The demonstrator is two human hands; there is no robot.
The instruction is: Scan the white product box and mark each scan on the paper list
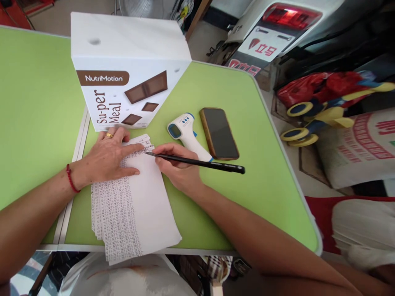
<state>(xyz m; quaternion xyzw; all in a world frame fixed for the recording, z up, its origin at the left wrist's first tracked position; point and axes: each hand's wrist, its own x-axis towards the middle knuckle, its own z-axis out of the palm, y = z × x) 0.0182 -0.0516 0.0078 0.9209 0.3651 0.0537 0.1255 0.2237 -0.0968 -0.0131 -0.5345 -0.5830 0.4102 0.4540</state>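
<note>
My right hand point(180, 168) grips a black pen point(210, 163), its tip touching the paper near the top edge. Under it lies a small stack of white paper sheets point(151, 197), the top one covered with rows of handwriting on its left part and blank on its right. My left hand point(112, 154) lies on the upper left of the sheets with its fingers spread, the index fingertip close to the pen tip. A ring and a red cord bracelet point(72, 179) show on that hand and wrist. The sheets' lower end overhangs the table's front edge.
A white NutriMotion box point(129, 41) stands just beyond my left hand. Right of the paper lie a white infrared thermometer point(188, 135) and a dark phone point(219, 133). The green folding table point(256, 197) has a metal seam at left. A printed sack point(358, 152) stands beyond its right edge.
</note>
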